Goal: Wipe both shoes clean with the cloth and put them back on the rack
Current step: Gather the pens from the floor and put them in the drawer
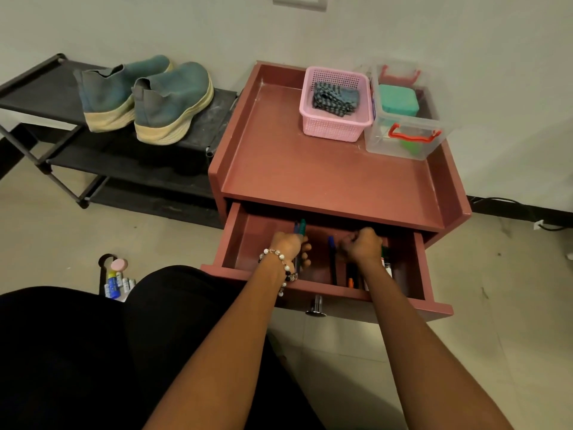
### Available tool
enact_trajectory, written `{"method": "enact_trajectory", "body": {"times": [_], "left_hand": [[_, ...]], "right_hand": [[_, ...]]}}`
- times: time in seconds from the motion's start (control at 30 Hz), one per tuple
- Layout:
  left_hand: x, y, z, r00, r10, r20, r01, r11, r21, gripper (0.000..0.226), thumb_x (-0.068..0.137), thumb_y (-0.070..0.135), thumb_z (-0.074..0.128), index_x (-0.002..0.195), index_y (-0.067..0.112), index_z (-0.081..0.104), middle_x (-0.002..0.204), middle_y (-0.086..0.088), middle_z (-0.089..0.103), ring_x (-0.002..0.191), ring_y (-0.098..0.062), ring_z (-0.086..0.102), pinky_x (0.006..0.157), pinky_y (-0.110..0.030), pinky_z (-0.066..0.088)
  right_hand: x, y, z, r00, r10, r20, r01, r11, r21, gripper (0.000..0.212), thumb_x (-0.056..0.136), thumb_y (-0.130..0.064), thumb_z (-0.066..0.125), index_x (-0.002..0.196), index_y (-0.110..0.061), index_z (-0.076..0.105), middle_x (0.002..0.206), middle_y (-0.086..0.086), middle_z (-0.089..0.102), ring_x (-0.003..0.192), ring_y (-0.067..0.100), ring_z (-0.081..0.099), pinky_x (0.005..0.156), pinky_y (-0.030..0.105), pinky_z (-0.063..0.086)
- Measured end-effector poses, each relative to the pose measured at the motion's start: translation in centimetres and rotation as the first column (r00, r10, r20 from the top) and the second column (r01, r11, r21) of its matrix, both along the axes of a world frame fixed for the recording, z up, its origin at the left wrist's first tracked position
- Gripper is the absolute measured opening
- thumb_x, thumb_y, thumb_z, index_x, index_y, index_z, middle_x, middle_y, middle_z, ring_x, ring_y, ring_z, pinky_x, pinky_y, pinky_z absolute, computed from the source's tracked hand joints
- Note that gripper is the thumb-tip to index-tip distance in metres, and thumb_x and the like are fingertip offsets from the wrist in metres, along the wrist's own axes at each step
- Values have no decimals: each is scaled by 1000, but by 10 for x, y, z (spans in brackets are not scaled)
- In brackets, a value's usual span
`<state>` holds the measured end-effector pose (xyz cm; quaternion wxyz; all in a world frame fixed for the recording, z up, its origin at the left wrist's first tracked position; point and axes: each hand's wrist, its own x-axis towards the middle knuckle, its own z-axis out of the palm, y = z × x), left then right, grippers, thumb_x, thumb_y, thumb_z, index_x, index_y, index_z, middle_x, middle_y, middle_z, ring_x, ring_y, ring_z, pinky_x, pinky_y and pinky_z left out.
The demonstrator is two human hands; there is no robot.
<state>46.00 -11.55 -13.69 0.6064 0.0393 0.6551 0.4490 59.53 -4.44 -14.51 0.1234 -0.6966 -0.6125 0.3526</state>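
While both hands are busy inside the open drawer of the red cabinet, none of the task's things is touched. Farthest to the left of the left hand, up and away from it, stands the black shoe rack, and on its top shelf sit the two teal slip-on shoes, side by side, heels toward the person and toes toward the wall, so their long axes run away from the viewer. The left hand, with a beaded bracelet at its wrist, has its fingers curled round a few pens that stick up out of its grip. Just to its right, a blue pen lies in the drawer between the two hands. The right hand is closed in a fist over a compartment of markers; whether it actually has hold of one I cannot tell. Beyond the right hand, at the back of the tabletop, a pink basket holds the striped grey cloth, with a clear lidded box just beside it on the right. My judgement is that the cloth comes first: it lies straight ahead of the right hand, which is the nearer one, while the shoes fall to the left hand's side.
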Motion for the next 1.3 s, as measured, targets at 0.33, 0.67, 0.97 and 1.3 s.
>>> {"method": "enact_trajectory", "body": {"times": [0.33,0.67,0.97,1.3], "left_hand": [[-8,0,-14,983,-91,-159,75,992,-100,30,84,20,73,111,7,70,106,-5,66,101,-24,62,95,-40,50],[-8,-1,-12,994,33,-106,-42,996,-83,36,84,14,70,115,-2,59,99,-14,66,87,-27,65,84,-47,54],[-6,2,-17,988,40,-147,-44,999,-23,26,85,10,71,109,0,68,100,-13,68,88,-24,62,93,-42,53],[-5,-1,-10,992,60,-109,-60,998,9,4,86,0,66,89,3,68,80,-10,66,78,-24,64,61,-33,56]], "right_hand": [[-14,-19,15,763,26,-646,-309,892,-329,33,75,7,72,105,11,59,80,15,69,64,18,69,53,26,57],[-27,-4,-5,982,157,-108,-181,946,-270,30,72,0,77,96,2,59,97,17,66,87,28,66,78,45,58],[-18,-4,-7,942,184,282,-147,978,-148,21,87,5,56,108,7,60,105,22,64,99,36,63,53,21,49],[-20,-15,6,856,88,-510,-264,922,-284,19,78,-3,73,94,2,64,81,14,68,66,21,66,54,27,57]]}}
